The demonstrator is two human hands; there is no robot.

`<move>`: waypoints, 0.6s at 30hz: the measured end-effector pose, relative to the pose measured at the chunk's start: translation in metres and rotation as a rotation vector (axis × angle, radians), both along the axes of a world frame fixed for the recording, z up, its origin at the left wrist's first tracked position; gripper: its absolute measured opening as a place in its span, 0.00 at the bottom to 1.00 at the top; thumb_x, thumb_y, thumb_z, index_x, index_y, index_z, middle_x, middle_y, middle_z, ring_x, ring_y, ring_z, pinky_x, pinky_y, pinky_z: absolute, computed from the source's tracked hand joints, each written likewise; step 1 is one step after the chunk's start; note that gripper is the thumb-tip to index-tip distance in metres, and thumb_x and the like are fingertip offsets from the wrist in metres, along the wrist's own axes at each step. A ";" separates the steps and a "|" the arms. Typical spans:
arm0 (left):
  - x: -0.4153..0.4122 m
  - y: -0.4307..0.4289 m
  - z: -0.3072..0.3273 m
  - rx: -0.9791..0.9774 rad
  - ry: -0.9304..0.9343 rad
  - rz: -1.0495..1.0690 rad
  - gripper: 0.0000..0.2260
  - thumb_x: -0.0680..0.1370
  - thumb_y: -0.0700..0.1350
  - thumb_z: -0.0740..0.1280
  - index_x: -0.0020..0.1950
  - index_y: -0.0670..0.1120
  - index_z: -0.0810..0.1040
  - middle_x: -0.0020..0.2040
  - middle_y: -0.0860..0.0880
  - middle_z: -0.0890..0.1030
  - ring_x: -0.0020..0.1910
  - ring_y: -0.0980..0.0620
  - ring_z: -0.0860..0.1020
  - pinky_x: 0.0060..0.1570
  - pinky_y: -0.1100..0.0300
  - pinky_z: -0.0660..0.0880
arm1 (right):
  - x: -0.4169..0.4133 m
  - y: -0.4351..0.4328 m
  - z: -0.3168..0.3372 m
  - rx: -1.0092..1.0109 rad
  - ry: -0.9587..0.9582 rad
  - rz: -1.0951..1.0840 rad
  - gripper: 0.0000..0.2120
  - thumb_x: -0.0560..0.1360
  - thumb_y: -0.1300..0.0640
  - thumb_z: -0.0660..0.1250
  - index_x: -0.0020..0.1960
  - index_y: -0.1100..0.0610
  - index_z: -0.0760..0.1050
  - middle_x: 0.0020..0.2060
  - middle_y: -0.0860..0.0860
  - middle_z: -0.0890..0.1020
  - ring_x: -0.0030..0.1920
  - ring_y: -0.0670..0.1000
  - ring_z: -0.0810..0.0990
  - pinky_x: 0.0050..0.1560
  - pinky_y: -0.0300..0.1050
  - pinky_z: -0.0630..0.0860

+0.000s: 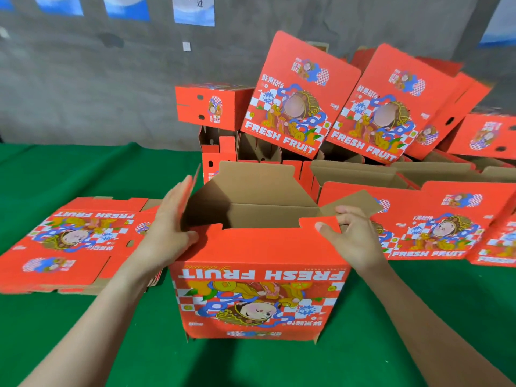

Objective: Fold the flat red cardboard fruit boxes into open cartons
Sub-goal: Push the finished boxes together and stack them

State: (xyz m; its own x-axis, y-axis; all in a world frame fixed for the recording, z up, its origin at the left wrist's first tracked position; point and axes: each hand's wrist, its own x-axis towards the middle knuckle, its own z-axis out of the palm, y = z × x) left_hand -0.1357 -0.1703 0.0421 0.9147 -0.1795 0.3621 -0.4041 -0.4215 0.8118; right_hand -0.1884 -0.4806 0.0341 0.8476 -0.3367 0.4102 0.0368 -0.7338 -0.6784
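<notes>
The half-formed carton is standing on the green worktop directly in front of the person. Its print is facing upside down and its four flaps are pointing upward around the open brown interior.

The left hand is lying flat, fingers straight, against the outside of the left side flap, with the thumb touching the near flap. The right hand is curling round the carton's right front corner. Its thumb is pressing on the near flap's red tab and its fingers are hooking over the base of the right side flap.

The step in hand is probably the closing of this end, side flaps first. It is best done by pushing both side flaps inward together, with pressure close to the crease rather than at the tip, so the board is bending on its score line instead of buckling. The near flap and the far flap are carrying notched edges that likely interlock, so they should be staying upright until the side flaps are lying level. The walls should also be squared while pressing.

Flat boxes are lying to the left, and finished cartons are piled behind.
</notes>
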 end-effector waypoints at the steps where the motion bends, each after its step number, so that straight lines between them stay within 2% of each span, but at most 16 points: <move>1: 0.001 -0.001 0.001 0.138 -0.102 -0.044 0.45 0.66 0.22 0.64 0.77 0.51 0.55 0.77 0.47 0.56 0.76 0.52 0.55 0.74 0.55 0.54 | 0.000 0.000 0.000 -0.010 0.009 0.000 0.21 0.72 0.54 0.73 0.25 0.52 0.67 0.57 0.49 0.73 0.58 0.45 0.71 0.53 0.40 0.62; 3: 0.003 0.000 0.003 0.257 -0.212 -0.116 0.42 0.67 0.23 0.64 0.76 0.47 0.55 0.77 0.47 0.54 0.77 0.51 0.51 0.74 0.57 0.49 | -0.001 0.002 0.003 -0.019 0.030 -0.003 0.18 0.73 0.53 0.72 0.27 0.50 0.69 0.59 0.50 0.73 0.61 0.46 0.71 0.54 0.38 0.61; 6: 0.006 0.002 0.007 0.265 -0.277 -0.191 0.39 0.67 0.23 0.63 0.75 0.45 0.60 0.75 0.50 0.61 0.75 0.56 0.57 0.73 0.65 0.52 | -0.002 0.006 0.006 -0.028 0.040 0.000 0.12 0.73 0.51 0.72 0.33 0.52 0.74 0.64 0.52 0.72 0.65 0.48 0.69 0.56 0.38 0.61; 7: 0.006 0.001 0.007 0.241 -0.289 -0.211 0.37 0.68 0.24 0.63 0.74 0.45 0.61 0.74 0.51 0.63 0.73 0.59 0.59 0.72 0.68 0.53 | -0.002 0.006 0.008 -0.060 0.051 -0.019 0.09 0.73 0.51 0.72 0.40 0.56 0.77 0.66 0.53 0.70 0.67 0.50 0.68 0.59 0.40 0.61; 8: 0.007 0.001 0.007 0.219 -0.295 -0.220 0.35 0.69 0.25 0.64 0.74 0.45 0.62 0.73 0.51 0.64 0.73 0.60 0.60 0.72 0.69 0.54 | -0.001 0.006 0.010 -0.124 0.079 -0.045 0.15 0.73 0.49 0.72 0.52 0.59 0.77 0.70 0.55 0.66 0.70 0.53 0.64 0.65 0.44 0.59; 9: 0.009 0.000 0.006 0.208 -0.290 -0.219 0.34 0.70 0.26 0.66 0.74 0.45 0.63 0.73 0.50 0.65 0.73 0.59 0.61 0.72 0.66 0.56 | -0.002 0.005 0.011 -0.219 0.127 -0.079 0.25 0.72 0.47 0.71 0.65 0.58 0.71 0.75 0.56 0.59 0.74 0.56 0.56 0.70 0.51 0.54; 10: 0.011 -0.001 0.005 0.208 -0.288 -0.212 0.34 0.71 0.28 0.69 0.74 0.44 0.63 0.73 0.49 0.66 0.73 0.57 0.62 0.73 0.61 0.57 | -0.003 0.006 0.013 -0.354 0.155 -0.130 0.34 0.72 0.45 0.71 0.72 0.54 0.63 0.77 0.55 0.49 0.76 0.59 0.46 0.73 0.59 0.45; 12: 0.015 -0.002 0.000 0.242 -0.274 -0.174 0.36 0.71 0.31 0.72 0.75 0.45 0.62 0.74 0.47 0.65 0.74 0.52 0.62 0.73 0.56 0.58 | -0.006 0.009 0.019 -0.657 0.121 -0.199 0.43 0.68 0.44 0.74 0.76 0.51 0.56 0.76 0.55 0.34 0.74 0.62 0.31 0.67 0.67 0.29; 14: 0.017 -0.002 -0.002 0.277 -0.227 -0.133 0.39 0.69 0.32 0.73 0.76 0.47 0.60 0.75 0.47 0.63 0.74 0.51 0.61 0.73 0.59 0.56 | -0.006 0.014 0.024 -0.856 0.125 -0.145 0.44 0.66 0.50 0.76 0.76 0.51 0.58 0.75 0.55 0.32 0.73 0.63 0.29 0.63 0.65 0.22; 16: 0.020 -0.003 -0.003 0.282 -0.237 -0.161 0.39 0.69 0.30 0.72 0.76 0.46 0.60 0.74 0.48 0.65 0.74 0.52 0.62 0.72 0.60 0.57 | 0.001 0.020 0.026 -0.899 0.152 0.082 0.37 0.71 0.58 0.71 0.75 0.51 0.59 0.77 0.53 0.37 0.75 0.58 0.33 0.70 0.60 0.27; 17: 0.021 -0.003 -0.002 0.280 -0.249 -0.185 0.39 0.69 0.30 0.72 0.76 0.46 0.61 0.73 0.49 0.66 0.73 0.52 0.63 0.72 0.58 0.59 | 0.005 0.025 0.027 -0.816 0.189 0.223 0.33 0.74 0.58 0.67 0.75 0.51 0.59 0.78 0.51 0.41 0.77 0.54 0.37 0.74 0.58 0.34; 18: 0.022 -0.004 -0.001 0.272 -0.258 -0.201 0.38 0.68 0.29 0.71 0.75 0.46 0.62 0.72 0.49 0.68 0.73 0.53 0.64 0.72 0.56 0.61 | 0.010 0.029 0.027 -0.698 0.220 0.337 0.29 0.77 0.55 0.65 0.75 0.50 0.59 0.78 0.48 0.44 0.77 0.50 0.41 0.76 0.57 0.43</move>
